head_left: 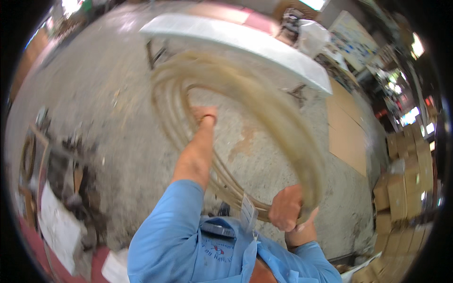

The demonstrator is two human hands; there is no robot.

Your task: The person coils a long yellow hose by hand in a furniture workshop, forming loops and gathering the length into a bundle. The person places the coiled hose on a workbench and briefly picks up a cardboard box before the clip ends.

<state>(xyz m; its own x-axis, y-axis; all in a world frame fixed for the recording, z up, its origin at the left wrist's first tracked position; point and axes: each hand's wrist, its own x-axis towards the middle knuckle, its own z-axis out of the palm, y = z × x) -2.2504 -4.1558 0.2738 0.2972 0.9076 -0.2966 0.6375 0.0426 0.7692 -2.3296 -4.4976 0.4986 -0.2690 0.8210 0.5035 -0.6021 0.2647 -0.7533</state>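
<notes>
Concrete floor (pixel 118 122) fills most of the view, grey and stained, with a rust-coloured patch near the middle. White folding bench (pixel 245 40) stands across the upper part, its dark legs showing beneath, nothing visible on its top. Flat cardboard sheets (pixel 347 132) lie on the floor to the right of the bench, and beyond them stacked cardboard boxes (pixel 406 188) rise along the right edge. Dark cluttered equipment (pixel 61 170) sits at the left edge, too blurred to name, with white sheeting (pixel 59 228) below it. Coil of pale translucent tubing (pixel 264 108), many loops gathered into one big ring, is held up in the air in front of the person, above the floor and just short of the bench; it is motion-blurred, most of all along its upper right arc. Person wears a light blue long-sleeved shirt (pixel 165 236), left sleeve pushed up. Left hand (pixel 206 115) is raised, arm reaching up through the inside of the ring, fingers curled closed near the inner loops on the coil's left side; whether they actually grip a strand I cannot tell through the blur. Right hand (pixel 286 207) is closed in a fist around the bundle at the coil's lower right, gripping it. Small clear tag (pixel 248 214) hangs from the loops just left of that hand.
</notes>
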